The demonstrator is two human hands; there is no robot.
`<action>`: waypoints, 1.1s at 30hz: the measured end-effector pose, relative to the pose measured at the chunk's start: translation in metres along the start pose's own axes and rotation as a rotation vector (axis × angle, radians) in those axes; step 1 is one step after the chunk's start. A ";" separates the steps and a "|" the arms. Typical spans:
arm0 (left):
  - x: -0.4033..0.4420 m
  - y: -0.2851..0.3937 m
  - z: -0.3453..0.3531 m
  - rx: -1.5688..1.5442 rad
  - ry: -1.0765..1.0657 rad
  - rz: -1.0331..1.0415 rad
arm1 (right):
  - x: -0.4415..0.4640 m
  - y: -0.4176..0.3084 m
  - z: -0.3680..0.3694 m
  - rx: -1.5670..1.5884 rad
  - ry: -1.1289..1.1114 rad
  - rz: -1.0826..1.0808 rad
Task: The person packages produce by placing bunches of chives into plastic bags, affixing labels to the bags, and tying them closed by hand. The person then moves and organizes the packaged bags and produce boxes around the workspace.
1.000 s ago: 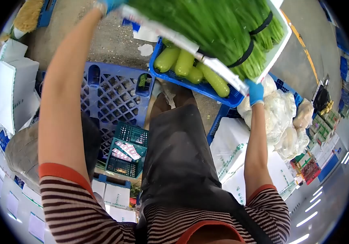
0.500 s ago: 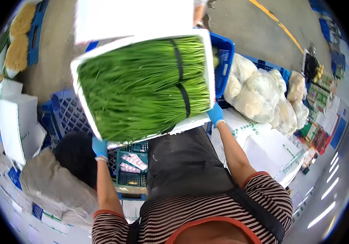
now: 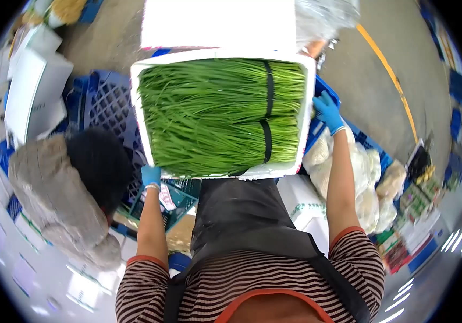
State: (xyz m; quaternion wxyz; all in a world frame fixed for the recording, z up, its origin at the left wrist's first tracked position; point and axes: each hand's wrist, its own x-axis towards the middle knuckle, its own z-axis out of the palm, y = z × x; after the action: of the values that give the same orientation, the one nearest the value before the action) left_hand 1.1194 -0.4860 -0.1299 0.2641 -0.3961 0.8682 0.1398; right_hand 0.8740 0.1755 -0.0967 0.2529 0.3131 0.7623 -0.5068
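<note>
Left hand (image 3: 151, 176) touched box (image 3: 274, 171) (greens (image 3: 215, 118) inside) at near-left corner; couldn't tell if fingers clamped. Right hand (image 3: 328, 112) was at crate (image 3: 314, 133), fingers apart.

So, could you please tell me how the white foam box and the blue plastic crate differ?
The white foam box shows nearly whole, while the blue plastic crate is mostly hidden behind it. The box is packed with long green stems in black bands; the crate's contents can barely be seen. The blue-gloved left hand is at the box's corner, while the blue-gloved right hand is by the crate.
</note>
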 end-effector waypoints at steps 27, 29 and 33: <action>0.051 -0.004 0.087 -0.821 0.020 -0.196 | 0.002 -0.090 0.032 -0.437 0.095 -0.257; 0.077 -0.015 0.072 -0.646 0.039 -0.089 | -0.012 -0.082 0.042 -0.465 0.124 -0.234; 0.144 -0.039 0.056 -0.625 0.039 -0.162 | -0.012 -0.064 0.073 -0.374 0.147 -0.251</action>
State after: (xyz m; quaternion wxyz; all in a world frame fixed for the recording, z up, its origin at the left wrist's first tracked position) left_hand 1.0896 -0.5743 -0.2591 0.1232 -0.5286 0.7537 0.3705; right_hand 0.8404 0.0862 -0.0751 0.1855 0.1997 0.8923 -0.3599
